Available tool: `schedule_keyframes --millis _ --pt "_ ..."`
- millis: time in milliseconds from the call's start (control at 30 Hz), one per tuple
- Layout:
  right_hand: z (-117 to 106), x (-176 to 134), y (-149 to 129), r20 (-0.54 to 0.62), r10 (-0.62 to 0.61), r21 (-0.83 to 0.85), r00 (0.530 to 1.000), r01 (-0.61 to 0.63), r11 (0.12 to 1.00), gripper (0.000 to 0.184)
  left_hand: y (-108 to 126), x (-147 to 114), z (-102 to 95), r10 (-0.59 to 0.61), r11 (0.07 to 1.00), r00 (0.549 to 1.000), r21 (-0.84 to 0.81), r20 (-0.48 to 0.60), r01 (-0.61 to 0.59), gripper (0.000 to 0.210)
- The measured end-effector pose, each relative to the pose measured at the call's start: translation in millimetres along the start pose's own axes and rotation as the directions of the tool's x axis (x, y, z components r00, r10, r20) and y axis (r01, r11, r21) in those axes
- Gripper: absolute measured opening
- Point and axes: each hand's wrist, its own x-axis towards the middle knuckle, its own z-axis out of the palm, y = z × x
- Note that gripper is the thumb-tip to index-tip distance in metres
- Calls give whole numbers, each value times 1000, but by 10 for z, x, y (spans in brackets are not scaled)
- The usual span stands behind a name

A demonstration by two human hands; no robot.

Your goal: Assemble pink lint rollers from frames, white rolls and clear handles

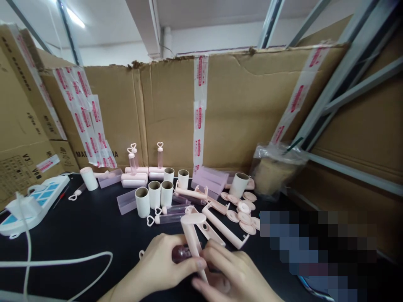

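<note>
In the head view, a long pale pink plastic holder (190, 237) with a rounded end is tilted up between my hands. My left hand (166, 264) is closed, its thumb pressed on the holder's side; a clear purple tube (181, 253) shows within its grip. A pink loop (141, 253) peeks out beyond that hand. My right hand (233, 272) has its fingers wrapped round the holder's lower part, partly hiding it. Just beyond lie more pink holders (225, 226) and clear purple tubes with heart-shaped handles (173, 218).
Several white cardboard rolls (142, 202) stand mid-table near purple trays (127, 203). Pink discs (245, 217) are heaped at the right, before a plastic bag (270, 172). A power strip (40, 205) with a white cable (63, 263) lies left. Cardboard walls (170, 113) enclose the back.
</note>
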Motion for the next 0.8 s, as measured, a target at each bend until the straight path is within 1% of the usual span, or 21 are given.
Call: schedule_keyframes --millis 33,100,167,233,267,333,400,500,567,633,700,733,800 --pt "38 4 -2 45 22 -14 999 -21 1000 11 5 -19 -12 18 1000 1000 22 23 -19 29" --pt "21 20 25 102 91 -18 991 -90 996 21 -5 -74 -69 38 996 998 76 45 -42 33" --pt "-101 57 100 125 177 -65 976 -170 983 26 -37 -127 -143 45 988 998 146 47 -52 37" --pt "-276 130 225 110 265 -193 958 -241 951 28 -74 -146 -194 86 964 996 249 37 -93 31" --pt "-362 178 300 98 292 -265 951 -258 929 26 -91 -138 -204 120 942 992 311 34 -124 28" --pt "-496 284 454 104 292 -390 951 -231 891 21 -123 -91 -184 185 878 982 445 30 -178 29" --pt "-560 375 584 160 261 -479 952 -156 864 17 -158 -28 -122 228 801 974 565 18 -198 33" --pt "-549 450 695 240 267 -542 933 -100 835 17 -234 52 -6 249 698 968 691 11 -187 41" --pt "-506 474 726 256 284 -550 924 -103 829 17 -287 88 50 206 642 978 751 24 -153 47" --pt "-451 497 743 253 288 -552 924 -107 827 16 -332 113 79 127 599 991 795 28 -99 55" --pt "-392 530 753 248 289 -549 924 -112 828 16 -368 129 89 62 587 998 808 6 -41 62" --pt "-364 548 753 245 291 -546 925 -117 830 16 -387 134 91 49 596 999 802 -10 -21 63" --pt "-328 579 742 235 298 -536 925 -132 834 14 -430 134 100 67 639 997 769 -35 -16 60"
